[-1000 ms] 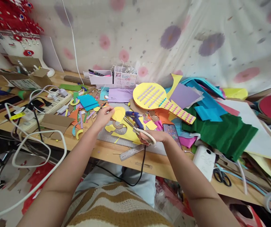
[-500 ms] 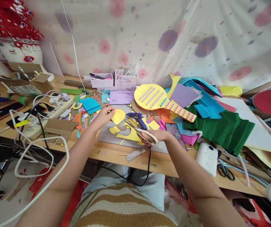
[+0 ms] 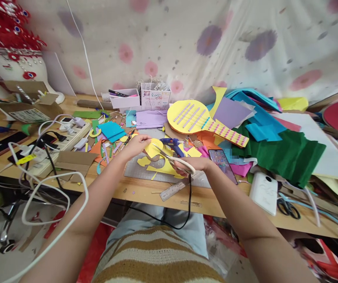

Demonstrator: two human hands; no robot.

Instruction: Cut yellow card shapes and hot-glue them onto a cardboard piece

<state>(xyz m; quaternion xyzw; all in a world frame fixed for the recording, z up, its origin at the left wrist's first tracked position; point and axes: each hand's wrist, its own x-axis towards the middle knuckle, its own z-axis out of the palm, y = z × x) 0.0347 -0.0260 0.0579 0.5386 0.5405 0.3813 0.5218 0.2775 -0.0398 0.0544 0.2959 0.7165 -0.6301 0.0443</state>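
Note:
My left hand (image 3: 138,144) pinches a rounded yellow paper piece (image 3: 155,147) by its left side, above the work mat. Cream-handled scissors (image 3: 183,161) are in my right hand (image 3: 188,167), with their blades at the right side of that piece. Below lie yellow paper scraps (image 3: 163,171) on the grey mat (image 3: 133,171). Just behind the scissors rests a blue glue gun (image 3: 173,144). A yellow paper guitar shape (image 3: 188,116) with lilac strips and a dotted neck lies further back.
A metal ruler (image 3: 173,190) lies at the table's front edge, and a phone (image 3: 222,165) is right of my right hand. Power strips (image 3: 68,143) with looping white cables crowd the left. Green crepe paper (image 3: 289,157), a white power bank (image 3: 263,192) and black scissors (image 3: 288,208) are on the right.
The yellow piece, still in my left hand, has turned and now overlaps the scissor blades more. The whole view has shifted slightly.

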